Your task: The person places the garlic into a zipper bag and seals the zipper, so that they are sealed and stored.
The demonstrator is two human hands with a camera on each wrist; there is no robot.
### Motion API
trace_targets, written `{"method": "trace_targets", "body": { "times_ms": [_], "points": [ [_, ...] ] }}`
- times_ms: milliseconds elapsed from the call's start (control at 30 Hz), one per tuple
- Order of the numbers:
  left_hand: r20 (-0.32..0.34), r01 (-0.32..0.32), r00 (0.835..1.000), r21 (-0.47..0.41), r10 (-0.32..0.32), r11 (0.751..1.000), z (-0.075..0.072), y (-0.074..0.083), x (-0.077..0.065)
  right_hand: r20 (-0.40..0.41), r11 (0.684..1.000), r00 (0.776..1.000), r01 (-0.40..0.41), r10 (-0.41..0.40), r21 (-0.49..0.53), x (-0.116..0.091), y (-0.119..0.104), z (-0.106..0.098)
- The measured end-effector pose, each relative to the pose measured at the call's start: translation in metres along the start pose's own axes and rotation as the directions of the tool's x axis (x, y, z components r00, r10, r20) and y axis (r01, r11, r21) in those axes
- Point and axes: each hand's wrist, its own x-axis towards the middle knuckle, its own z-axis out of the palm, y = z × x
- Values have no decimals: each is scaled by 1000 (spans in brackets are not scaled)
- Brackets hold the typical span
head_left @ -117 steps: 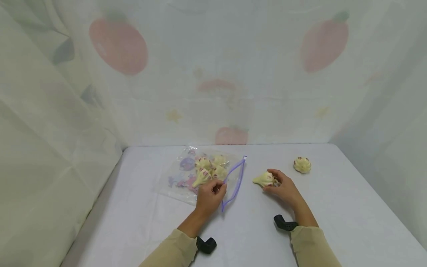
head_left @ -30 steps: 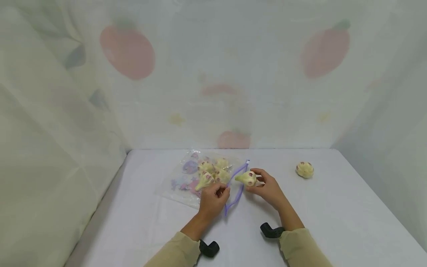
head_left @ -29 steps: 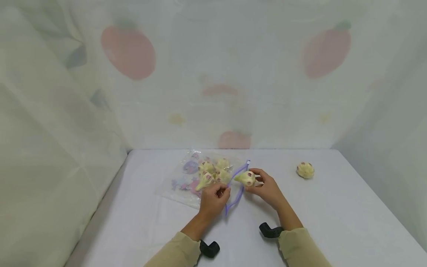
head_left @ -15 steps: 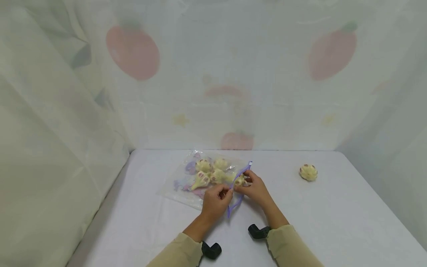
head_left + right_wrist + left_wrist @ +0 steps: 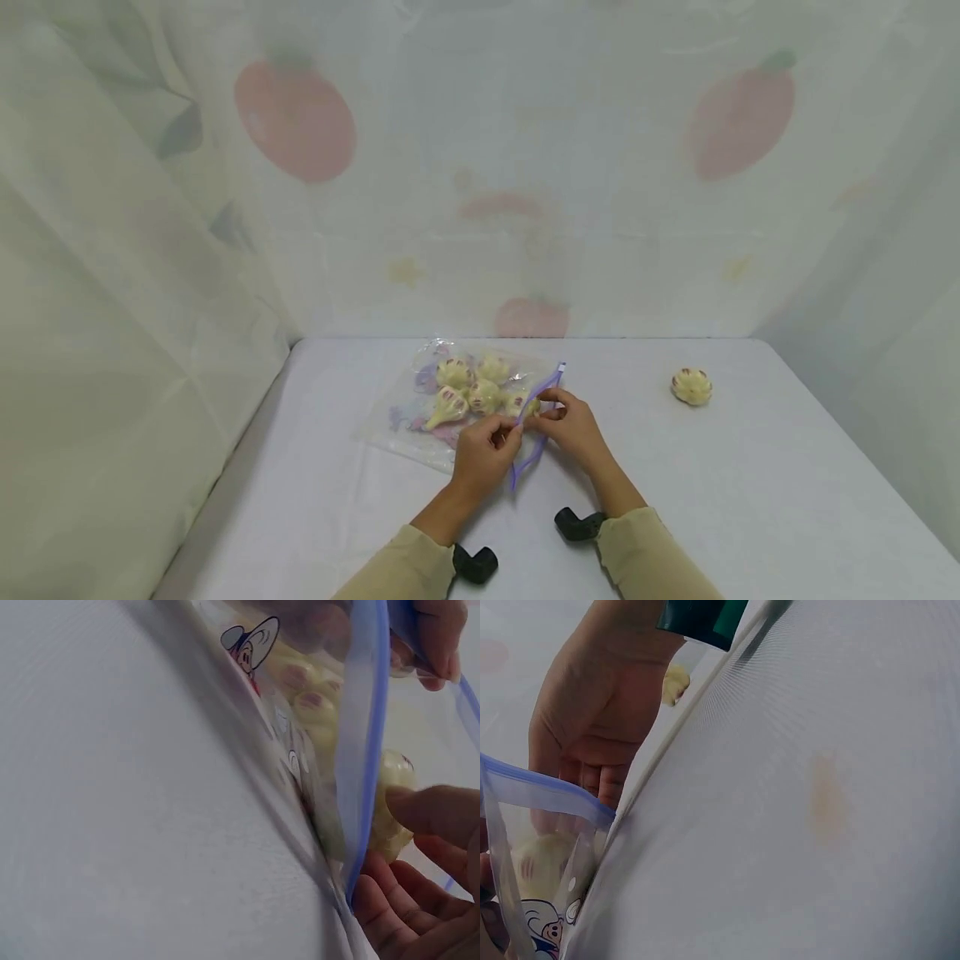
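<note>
A clear zip bag [image 5: 390, 446] with purple zip edging lies on the table, printed with cartoon figures. Inside it sit several garlic bulbs [image 5: 453, 372], pale yellow with purple marks. My left hand [image 5: 480, 454] pinches the near part of the bag's zip edge, keeping the mouth apart. My right hand [image 5: 572, 427] reaches into the mouth, thumb and fingers at the root end of one more garlic bulb [image 5: 394, 806], which lies just inside the purple edge. In the left wrist view this bulb [image 5: 544, 866] shows through the plastic below the right fingertips.
Another garlic bulb [image 5: 692, 387] stands alone on the white table [image 5: 750, 492], at the back right. A pale curtain with fruit prints [image 5: 296, 121] rises behind the table. Black wrist cameras [image 5: 476, 565] sit on both wrists.
My right hand has carried a garlic bulb leftward from the table into the bag's mouth; the bulb now lies further in. My left hand keeps its hold on the zip edge.
</note>
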Motion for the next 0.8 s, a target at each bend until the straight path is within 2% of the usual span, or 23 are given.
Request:
{"method": "trace_targets", "body": {
  "times_ms": [133,200,367,533,800],
  "points": [
    [-7,-7,1000,-1,7,1000,0,-1,0,-80,998,996,35,-39,-51,1,0,3],
    [-5,-3,1000,-5,3,1000,0,0,0,-94,995,993,60,-68,-79,1,-2,5],
    [7,16,1000,0,-16,1000,-1,2,1,-21,980,988,149,-153,-129,3,-3,8],
    [-1,13,1000,6,-13,1000,0,3,1,45,973,984,176,-171,-150,3,-3,10],
    [5,3,1000,-11,-3,1000,0,-1,1,23,971,989,151,-149,-185,3,-3,-3]
  ]
}}
